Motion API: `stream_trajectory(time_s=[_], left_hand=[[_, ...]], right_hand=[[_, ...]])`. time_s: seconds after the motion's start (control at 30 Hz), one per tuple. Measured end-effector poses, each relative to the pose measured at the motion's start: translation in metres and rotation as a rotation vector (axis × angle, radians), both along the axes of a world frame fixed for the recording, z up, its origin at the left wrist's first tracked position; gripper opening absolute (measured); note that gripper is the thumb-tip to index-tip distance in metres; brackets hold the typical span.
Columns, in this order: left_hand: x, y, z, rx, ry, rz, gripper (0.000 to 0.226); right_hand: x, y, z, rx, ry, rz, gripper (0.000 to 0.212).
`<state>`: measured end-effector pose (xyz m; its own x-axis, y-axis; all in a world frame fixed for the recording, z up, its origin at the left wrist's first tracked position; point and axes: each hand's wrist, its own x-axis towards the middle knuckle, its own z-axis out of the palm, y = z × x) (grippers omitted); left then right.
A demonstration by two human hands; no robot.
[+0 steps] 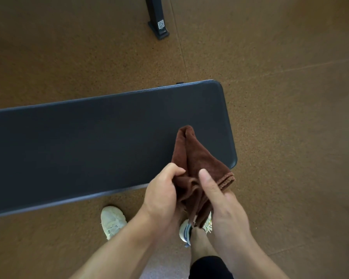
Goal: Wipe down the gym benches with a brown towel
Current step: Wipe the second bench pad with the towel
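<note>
A dark padded gym bench (89, 146) stretches across the view from the left edge to right of centre. Over its near right corner I hold a brown towel (193, 158), bunched and hanging in folds. My left hand (163, 194) grips the towel's left side with fingers curled into the cloth. My right hand (220, 200) holds the right side, thumb on top, with a hemmed towel edge sticking out past it. The towel's far tip hangs over the bench pad; I cannot tell if it touches.
The floor (280, 97) is brown speckled rubber with seams. A black equipment post (157, 21) with a QR label stands at the top centre. My feet in white shoes (112, 220) stand just in front of the bench's near edge.
</note>
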<state>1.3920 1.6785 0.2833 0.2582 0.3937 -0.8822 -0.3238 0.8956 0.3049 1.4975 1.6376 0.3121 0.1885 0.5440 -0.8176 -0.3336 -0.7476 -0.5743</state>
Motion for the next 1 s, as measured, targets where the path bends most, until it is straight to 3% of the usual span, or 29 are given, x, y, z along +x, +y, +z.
stream_trajectory(time_s=[0.1, 0.13, 0.2, 0.27, 0.33, 0.4, 0.53, 0.63, 0.77, 0.8, 0.9, 1.0], left_hand=[[-0.009, 0.009, 0.000, -0.028, 0.118, 0.012, 0.048], [-0.014, 0.014, 0.002, 0.013, 0.158, -0.021, 0.041], [-0.026, 0.025, 0.001, 0.186, 0.324, -0.287, 0.013], [-0.036, 0.041, 0.007, 0.390, 0.417, -0.707, 0.031], [-0.046, 0.058, 0.009, 0.556, 0.503, -0.897, 0.052], [-0.047, 0.080, 0.008, 0.779, 0.687, -0.893, 0.058], [-0.033, 0.133, 0.018, 1.195, 0.962, -0.737, 0.051], [-0.021, 0.164, 0.018, 1.337, 1.027, -0.697, 0.040], [-0.028, 0.153, -0.014, 1.198, 1.100, -0.940, 0.029], [-0.034, 0.142, -0.024, 1.099, 1.115, -1.052, 0.044], [-0.062, 0.118, -0.043, 0.747, 1.133, -1.418, 0.125], [-0.096, 0.124, -0.047, 0.553, 1.149, -1.559, 0.159]], right_hand=[[0.008, 0.000, -0.002, -0.089, 0.049, -0.328, 0.041], [0.013, 0.005, 0.000, -0.097, 0.043, -0.438, 0.041], [0.029, 0.017, 0.002, -0.064, -0.004, -0.558, 0.026], [0.049, 0.032, 0.008, -0.044, -0.047, -0.590, 0.022], [0.063, 0.045, 0.014, -0.007, -0.041, -0.570, 0.022], [0.071, 0.054, 0.021, 0.065, -0.036, -0.506, 0.022], [0.078, 0.054, 0.035, 0.443, -0.205, -0.325, 0.025], [0.077, 0.036, 0.033, 0.694, -0.485, 0.018, 0.027], [0.077, -0.001, -0.019, 0.476, -0.636, 0.442, 0.058], [0.075, -0.009, -0.034, 0.396, -0.637, 0.543, 0.062], [0.065, -0.031, -0.071, 0.217, -0.598, 0.719, 0.066], [0.047, -0.040, -0.080, 0.176, -0.570, 0.745, 0.040]])
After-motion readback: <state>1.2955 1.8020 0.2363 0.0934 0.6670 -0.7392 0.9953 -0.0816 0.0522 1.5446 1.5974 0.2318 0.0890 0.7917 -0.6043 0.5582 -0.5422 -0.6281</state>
